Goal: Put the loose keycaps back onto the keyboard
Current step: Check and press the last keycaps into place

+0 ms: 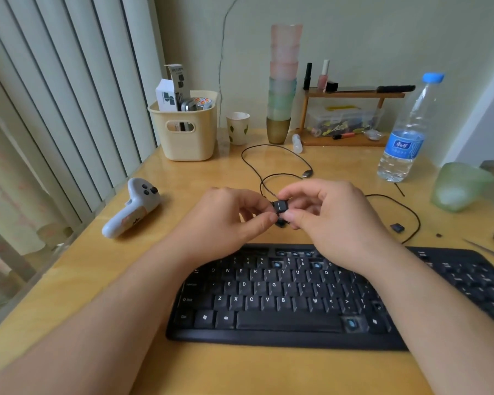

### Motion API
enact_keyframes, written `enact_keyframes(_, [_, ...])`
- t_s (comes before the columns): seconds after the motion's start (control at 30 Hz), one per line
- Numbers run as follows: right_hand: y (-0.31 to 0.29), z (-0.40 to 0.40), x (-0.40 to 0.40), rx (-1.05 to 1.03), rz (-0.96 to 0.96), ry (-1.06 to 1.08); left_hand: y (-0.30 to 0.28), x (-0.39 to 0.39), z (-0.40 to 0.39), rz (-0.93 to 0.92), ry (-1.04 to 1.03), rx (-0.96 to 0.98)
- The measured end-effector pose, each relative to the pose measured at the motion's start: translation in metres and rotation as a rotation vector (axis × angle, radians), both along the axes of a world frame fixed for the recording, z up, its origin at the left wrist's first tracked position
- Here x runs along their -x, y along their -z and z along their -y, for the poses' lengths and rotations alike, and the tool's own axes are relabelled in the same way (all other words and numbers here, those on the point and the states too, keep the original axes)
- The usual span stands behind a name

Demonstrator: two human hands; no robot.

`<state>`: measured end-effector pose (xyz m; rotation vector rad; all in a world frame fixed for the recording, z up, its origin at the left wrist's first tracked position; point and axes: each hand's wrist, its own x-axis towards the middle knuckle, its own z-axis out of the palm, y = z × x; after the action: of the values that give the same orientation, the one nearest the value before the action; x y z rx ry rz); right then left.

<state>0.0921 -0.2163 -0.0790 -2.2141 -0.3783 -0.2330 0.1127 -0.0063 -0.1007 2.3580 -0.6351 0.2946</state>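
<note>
A black keyboard [283, 297] lies on the wooden desk [97, 295] in front of me, with a few bare blue switch posts showing in the number row and beside the space bar. Above its far edge my left hand [226, 220] and my right hand [331, 215] meet, and both pinch a small black keycap [280, 207] marked "1" between fingertips and thumbs. More dark keycaps [281, 222] lie on the desk just under my fingers, partly hidden. Another loose keycap [397, 227] rests on the desk to the right.
A white game controller [134, 208] lies at the left. The keyboard's black cable [271, 166] loops behind my hands. A water bottle [408, 129] stands at the right, a cream basket [186, 126], a paper cup [238, 128] and stacked cups [283, 84] at the back. Tweezers [488, 250] lie at the right edge.
</note>
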Motion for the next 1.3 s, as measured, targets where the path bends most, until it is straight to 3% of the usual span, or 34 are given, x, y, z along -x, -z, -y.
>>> enact_keyframes(0.37, [0.002,-0.007,0.006,0.016,0.056,-0.018,-0.007,0.007,-0.004,-0.156,0.003,0.195])
enact_keyframes(0.6, [0.007,-0.008,0.005,0.047,0.095,-0.014,-0.009,0.008,-0.007,-0.190,0.001,0.182])
enact_keyframes(0.83, [0.001,-0.020,0.002,0.301,0.372,-0.026,-0.017,0.013,-0.009,-0.228,0.005,0.184])
enact_keyframes(0.97, [-0.019,-0.031,-0.002,0.547,0.385,-0.012,-0.019,0.012,-0.024,-0.285,0.001,0.236])
enact_keyframes(1.07, [-0.030,-0.039,0.000,0.632,0.317,-0.019,-0.011,0.003,-0.043,-0.220,-0.128,0.144])
enact_keyframes(1.13, [-0.032,-0.047,0.002,0.549,0.149,-0.090,-0.004,-0.003,-0.050,-0.176,-0.213,0.037])
enact_keyframes(1.23, [-0.030,-0.062,0.006,0.450,-0.138,-0.240,-0.011,-0.006,-0.050,-0.224,-0.164,-0.309])
enact_keyframes(1.3, [-0.029,-0.073,0.008,0.449,-0.216,-0.290,-0.020,-0.003,-0.055,-0.230,-0.138,-0.442])
